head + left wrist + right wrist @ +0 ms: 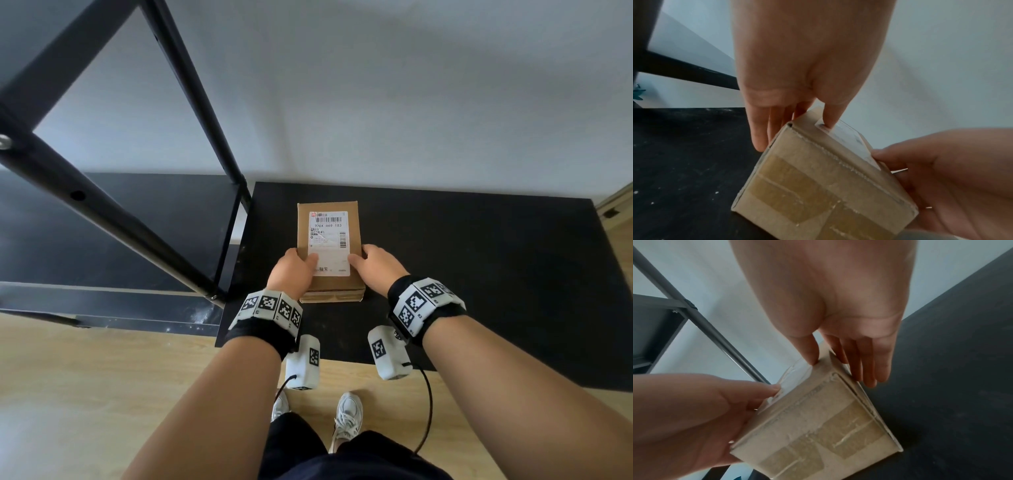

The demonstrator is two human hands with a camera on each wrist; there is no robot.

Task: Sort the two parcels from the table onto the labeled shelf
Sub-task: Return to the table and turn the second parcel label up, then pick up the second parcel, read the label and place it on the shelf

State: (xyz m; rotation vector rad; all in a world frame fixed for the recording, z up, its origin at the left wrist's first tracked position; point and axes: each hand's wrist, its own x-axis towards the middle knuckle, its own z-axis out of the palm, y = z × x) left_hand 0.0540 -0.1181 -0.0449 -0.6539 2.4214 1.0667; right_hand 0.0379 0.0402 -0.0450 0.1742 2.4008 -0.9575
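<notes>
On one black table (479,260) — one parcel (329,240), two hands' grip pinching it — left hand (293,270), right hand (375,267).

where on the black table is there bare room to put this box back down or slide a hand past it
Bare room: the black table right of the cardboard parcel out to its right edge, and the strip behind the parcel up to the wall. Crowded: the left side, where the left hand sits close to the shelf frame; the right hand grips the other side.

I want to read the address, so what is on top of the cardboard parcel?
On the cardboard parcel lies a white shipping label. The left hand and right hand put thumbs on its lower corners, covering print there.
</notes>
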